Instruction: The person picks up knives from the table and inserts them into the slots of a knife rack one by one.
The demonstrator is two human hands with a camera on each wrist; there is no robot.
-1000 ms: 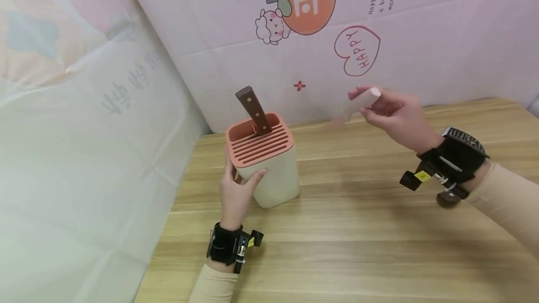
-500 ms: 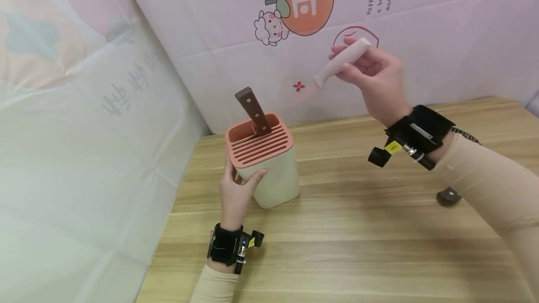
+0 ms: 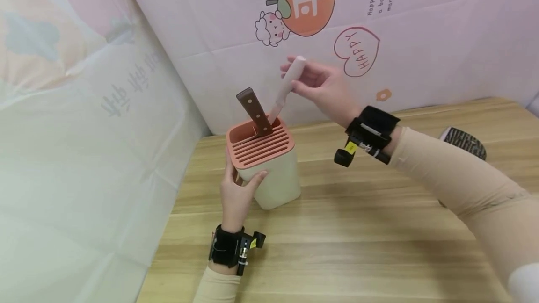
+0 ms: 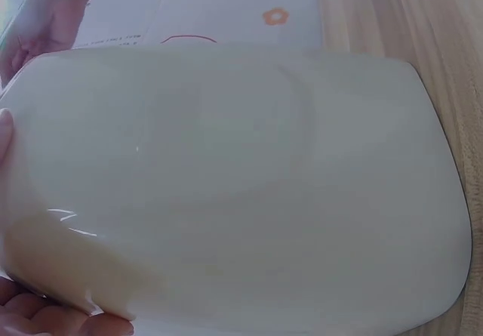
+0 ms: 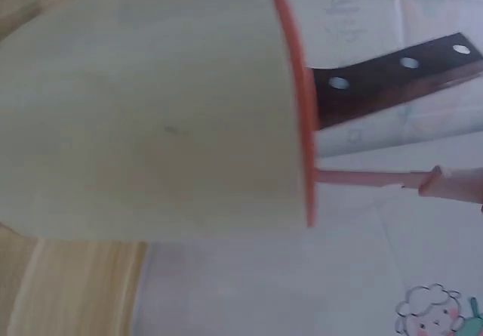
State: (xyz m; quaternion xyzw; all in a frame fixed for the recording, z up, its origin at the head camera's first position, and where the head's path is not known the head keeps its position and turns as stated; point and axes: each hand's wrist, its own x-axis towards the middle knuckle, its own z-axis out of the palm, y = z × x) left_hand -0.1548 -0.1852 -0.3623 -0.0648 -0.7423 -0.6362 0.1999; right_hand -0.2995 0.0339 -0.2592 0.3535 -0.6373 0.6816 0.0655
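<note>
A cream knife block (image 3: 275, 181) with an orange slotted top (image 3: 263, 148) stands on the wooden table. My left hand (image 3: 237, 195) grips its near left corner, thumb on the front and fingers round the side; fingertips (image 4: 53, 321) show in the left wrist view. A knife with a brown riveted handle (image 3: 254, 110) leans in the block. My right hand (image 3: 326, 85) pinches the pale pink handle of a slim pink knife (image 3: 288, 83), tilted over the back right of the block. Its pink blade (image 5: 370, 177) reaches down past the orange rim; the tip is hidden.
A dark patterned object (image 3: 465, 143) lies on the table (image 3: 337, 247) at the right, partly behind my right sleeve. A printed cloth (image 3: 219, 22) hangs behind the table, and a pale sheet (image 3: 84, 176) hangs at the left.
My right hand has carried the pink knife leftward from the right, rising and then lowering its blade into the back opening of the block. My left hand stays on the block.
</note>
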